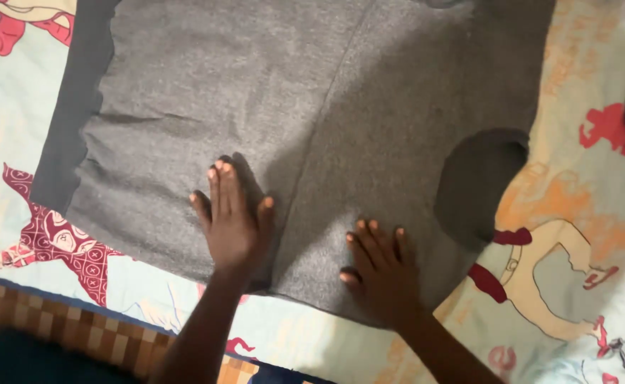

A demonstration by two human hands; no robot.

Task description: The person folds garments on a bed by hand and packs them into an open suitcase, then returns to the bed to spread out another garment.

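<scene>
Garment: grey sweatshirt (312, 107) lying spread on cartoon-print bedsheet (583, 213) | Hands: you are pressing left hand (232, 224) and right hand (383, 274) flat, fingers open, gripping nothing, near hem | Handling: likely soft, light, limp; pinching hem edge advisable.

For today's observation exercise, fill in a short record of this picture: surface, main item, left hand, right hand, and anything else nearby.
surface: bed sheet, pale with red and orange cartoon prints
main item: grey garment, spread flat on the sheet
left hand: left hand flat, palm down on the garment near its lower edge
right hand: right hand flat on the garment, fingers spread
nearby: checked brown border at the lower left
</scene>
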